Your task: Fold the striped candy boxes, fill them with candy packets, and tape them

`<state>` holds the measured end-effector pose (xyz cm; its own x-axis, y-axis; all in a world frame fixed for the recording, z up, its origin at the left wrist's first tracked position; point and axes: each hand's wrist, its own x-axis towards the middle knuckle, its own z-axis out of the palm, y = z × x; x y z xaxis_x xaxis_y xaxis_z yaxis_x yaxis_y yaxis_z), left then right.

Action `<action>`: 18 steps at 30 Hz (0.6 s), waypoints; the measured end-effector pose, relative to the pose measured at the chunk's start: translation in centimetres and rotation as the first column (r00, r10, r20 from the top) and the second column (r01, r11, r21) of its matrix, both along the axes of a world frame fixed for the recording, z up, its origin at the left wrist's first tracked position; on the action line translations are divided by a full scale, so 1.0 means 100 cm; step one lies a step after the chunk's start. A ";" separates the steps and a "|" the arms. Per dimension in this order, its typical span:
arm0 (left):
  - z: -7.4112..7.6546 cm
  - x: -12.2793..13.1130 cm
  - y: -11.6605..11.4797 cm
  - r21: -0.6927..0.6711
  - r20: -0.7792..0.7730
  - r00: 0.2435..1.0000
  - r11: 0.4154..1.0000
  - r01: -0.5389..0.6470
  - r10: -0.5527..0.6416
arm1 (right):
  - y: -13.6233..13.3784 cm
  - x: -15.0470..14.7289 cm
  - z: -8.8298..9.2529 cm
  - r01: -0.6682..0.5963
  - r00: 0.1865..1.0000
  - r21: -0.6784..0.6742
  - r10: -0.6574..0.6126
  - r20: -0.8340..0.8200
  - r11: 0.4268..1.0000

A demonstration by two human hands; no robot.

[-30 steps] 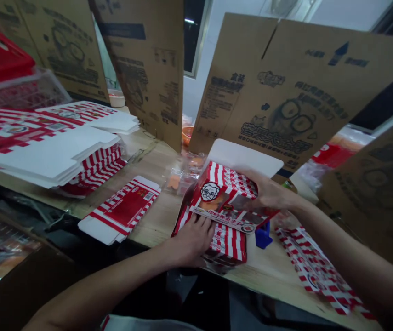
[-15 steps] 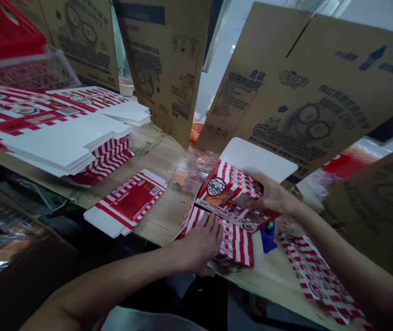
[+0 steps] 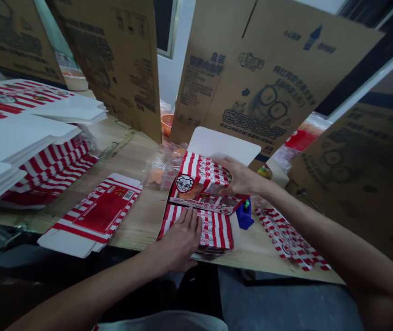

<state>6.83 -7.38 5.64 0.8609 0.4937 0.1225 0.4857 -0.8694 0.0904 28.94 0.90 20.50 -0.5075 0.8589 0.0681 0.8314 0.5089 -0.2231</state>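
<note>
A red-and-white striped carton (image 3: 199, 184) with a bearded cartoon face and a window stands at the table's front. Orange-brown contents show behind the window. My right hand (image 3: 239, 179) is closed around its upper right side, thumb toward the window. Behind it rises a white flap (image 3: 225, 143). Nearer to me, directly against it, is another striped carton (image 3: 219, 230); whether the two are joined I cannot tell. Across that one's top lie the fingers of my left hand (image 3: 180, 239), its thumb down at the near edge. Right of the cartons is a small blue object (image 3: 245, 215).
A flattened striped carton (image 3: 96, 211) lies left, overhanging the table edge. Stacked white-and-striped carton blanks (image 3: 27, 138) fill the far left. Clear packets (image 3: 156, 174) lie behind the cartons. Striped sheets (image 3: 286, 236) lie right. Tall cardboard panels (image 3: 237, 73) stand behind, near an orange basket (image 3: 167, 123).
The view has swung to the right, so everything sits further left in the picture. Both hands keep about the same places on the striped cartons.
</note>
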 end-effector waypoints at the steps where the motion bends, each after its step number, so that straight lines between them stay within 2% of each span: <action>1: -0.001 0.000 0.000 0.005 0.003 1.000 1.000 0.006 -0.006 | 0.000 -0.001 0.000 -0.003 1.000 0.003 0.003 0.001 1.000; 10: -0.004 -0.002 -0.001 0.025 0.008 1.000 1.000 0.018 -0.018 | -0.013 -0.009 -0.001 -0.013 1.000 0.024 0.012 0.017 1.000; 18: -0.001 -0.002 0.000 -0.006 -0.007 1.000 1.000 0.008 -0.008 | -0.005 -0.002 -0.010 -0.035 0.999 -0.020 0.034 -0.024 0.999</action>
<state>6.58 -7.40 5.50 0.8657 0.4876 0.1133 0.4795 -0.8727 0.0922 28.77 0.44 19.48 -0.5352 0.8423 0.0633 0.8079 0.5323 -0.2530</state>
